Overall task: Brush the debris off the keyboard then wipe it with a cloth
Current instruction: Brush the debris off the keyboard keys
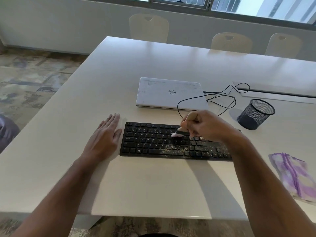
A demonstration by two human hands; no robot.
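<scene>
1. The black keyboard [171,142] lies near-centre on the white table [136,185], with debris thick on its right half.
2. The right hand [205,125] grips a small brush [179,132], bristles on the middle keys for sweeping.
3. The left hand [104,135] rests flat, fingers straight, just left of the keyboard, likely steadying it.
4. The purple cloth [294,175] waits near right for wiping.

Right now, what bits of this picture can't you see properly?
- Head view: the right hand covers the keyboard keys beneath it.
- The brush handle is mostly buried in that grip, and its bristles look blurred.
- The cloth runs off the picture's right edge.
- The key letters under the debris are too small to read.
</scene>
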